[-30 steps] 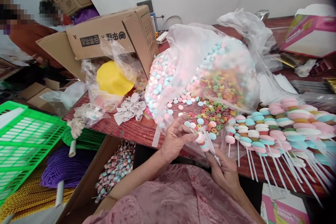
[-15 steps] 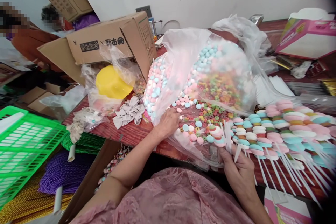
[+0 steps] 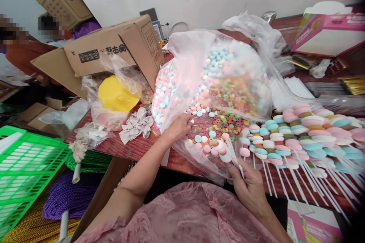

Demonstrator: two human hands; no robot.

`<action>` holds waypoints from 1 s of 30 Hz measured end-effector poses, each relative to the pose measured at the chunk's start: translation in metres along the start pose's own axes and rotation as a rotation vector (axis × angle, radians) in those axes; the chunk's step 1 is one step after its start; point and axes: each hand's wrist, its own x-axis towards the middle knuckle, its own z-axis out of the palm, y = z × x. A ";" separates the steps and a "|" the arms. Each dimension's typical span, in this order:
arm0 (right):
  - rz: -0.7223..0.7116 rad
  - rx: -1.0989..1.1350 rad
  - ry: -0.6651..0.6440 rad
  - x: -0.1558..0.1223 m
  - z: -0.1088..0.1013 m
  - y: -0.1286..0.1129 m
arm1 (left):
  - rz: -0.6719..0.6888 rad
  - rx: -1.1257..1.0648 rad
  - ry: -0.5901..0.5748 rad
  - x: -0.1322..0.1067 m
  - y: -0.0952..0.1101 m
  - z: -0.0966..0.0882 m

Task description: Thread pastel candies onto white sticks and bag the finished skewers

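My right hand (image 3: 249, 184) is closed around several white lollipop sticks (image 3: 232, 152), at the table's front edge. Pink, white and blue marshmallow discs (image 3: 224, 152) sit beside the sticks' upper ends. My left hand (image 3: 179, 126) rests at the opening of a big clear plastic bag (image 3: 191, 62), its fingertips pinched on a small white marshmallow disc (image 3: 192, 121). Loose marshmallow discs (image 3: 203, 139) and small coloured gummy rings (image 3: 228, 123) lie between the hands. To the right, a pile of finished-looking marshmallow skewers (image 3: 288, 140) lies with sticks pointing toward me.
An open cardboard box (image 3: 102, 53) with a yellow round thing (image 3: 116, 93) in plastic stands at left, beside a grey cloth (image 3: 137, 127). A green crate (image 3: 31, 174) and purple cord bundles (image 3: 71, 191) are lower left. A pink carton (image 3: 327, 32) stands back right. Co-workers sit far left.
My right hand has moved left with the sticks, away from the skewer pile. My left hand's fingertips now show a white disc between them. The whole view has shifted slightly.
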 end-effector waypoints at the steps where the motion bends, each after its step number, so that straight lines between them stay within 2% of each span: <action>1: -0.012 -0.001 -0.013 -0.001 0.001 0.000 | -0.004 -0.002 0.012 -0.002 0.000 0.002; 3: -0.019 -0.010 -0.027 -0.002 0.004 0.000 | -0.008 -0.006 0.039 -0.007 0.001 0.005; 5: -0.022 -0.030 -0.032 -0.001 0.005 0.000 | -0.031 -0.124 0.095 -0.013 0.004 0.008; 9: -0.056 -0.089 -0.018 0.006 0.005 -0.005 | -0.073 -0.712 0.200 -0.030 0.022 0.009; 11: -0.078 -0.121 -0.010 0.009 0.004 -0.008 | -0.056 -0.963 0.151 -0.040 0.033 0.004; 14: -0.092 -0.152 -0.004 0.010 0.002 -0.011 | -0.057 -1.166 0.060 -0.053 0.047 -0.006; 19: -0.088 -0.160 -0.009 0.007 0.000 -0.014 | -0.145 -1.358 -0.072 -0.060 0.050 -0.011; 24: -0.159 -0.173 0.015 0.007 -0.002 -0.024 | -0.204 -1.446 0.021 -0.064 0.049 -0.001; 30: -0.154 -0.189 0.007 0.005 -0.001 -0.024 | -0.148 -1.379 0.148 -0.071 0.053 0.004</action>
